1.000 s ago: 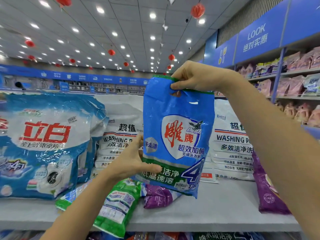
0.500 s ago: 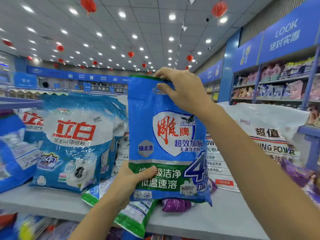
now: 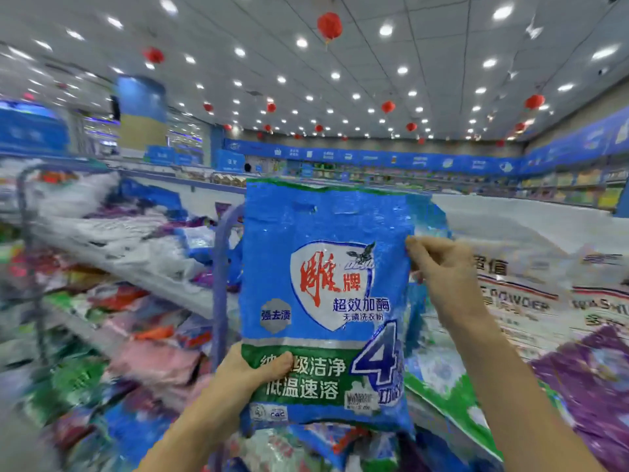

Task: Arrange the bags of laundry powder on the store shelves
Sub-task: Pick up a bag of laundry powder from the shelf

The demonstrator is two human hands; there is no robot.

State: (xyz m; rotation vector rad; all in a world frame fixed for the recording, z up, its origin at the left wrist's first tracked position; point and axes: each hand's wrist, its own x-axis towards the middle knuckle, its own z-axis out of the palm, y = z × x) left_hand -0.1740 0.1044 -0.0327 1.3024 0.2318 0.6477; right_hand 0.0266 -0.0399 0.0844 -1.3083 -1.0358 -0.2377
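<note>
Bag of laundry powder (image 3: 323, 294): blue, green band across the lower face, red brand characters on a white shield. It is held upright in the air at chest height, print toward the person, touching no shelf.

Left hand (image 3: 252, 373): closed on the lower left corner of the bag. The thumb lies across the green band on the front; the fingers are behind the bag and hidden.

Right hand (image 3: 442, 270): fingers curled, pinching the right edge of the bag a little above the middle. The plastic is creased at the pinch. The two hands are well apart, one low left and one at mid right, and the bag is stretched between them.

Surroundings:
- White sacks (image 3: 531, 301) with "POWDER" lettering lie behind the right forearm.
- A purple bag (image 3: 592, 379) lies to the right of the forearm.
- A green-and-white bag (image 3: 449, 396) lies flat below the right edge of the held bag.
- Shelves (image 3: 136, 277) at left carry mixed coloured packs, too blurred to read.
- A rounded bar (image 3: 221, 284) stands just beside the bag's left edge.
- Red lanterns (image 3: 329, 25) hang from the lit ceiling.
</note>
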